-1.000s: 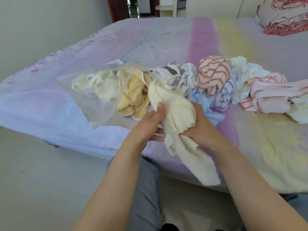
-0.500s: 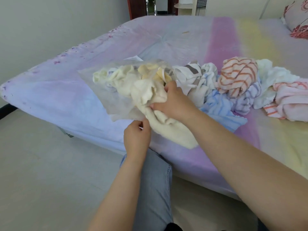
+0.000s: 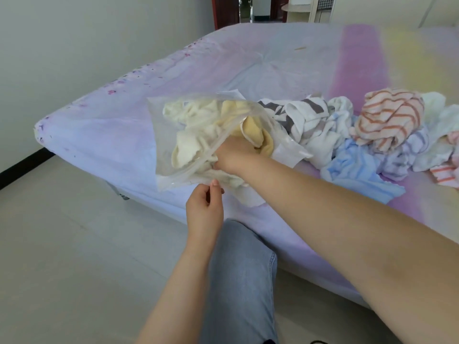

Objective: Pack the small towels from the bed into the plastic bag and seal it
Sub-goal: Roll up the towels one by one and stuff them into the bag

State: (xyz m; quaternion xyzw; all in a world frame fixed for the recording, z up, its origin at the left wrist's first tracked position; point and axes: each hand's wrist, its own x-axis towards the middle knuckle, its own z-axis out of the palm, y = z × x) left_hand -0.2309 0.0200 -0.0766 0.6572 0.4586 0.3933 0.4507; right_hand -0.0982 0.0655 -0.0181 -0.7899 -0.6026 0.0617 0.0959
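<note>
At frame centre the right hand (image 3: 233,155) is buried past the knuckles in the plastic bag (image 3: 173,135), pushing a cream towel (image 3: 188,150) whose tail trails outside the mouth; its grip is hidden. Just below, the left hand (image 3: 205,207) pinches the bag's lower lip. Remaining towels (image 3: 387,115) lie centre-right on the bed (image 3: 99,135), nearer the right arm.
</note>
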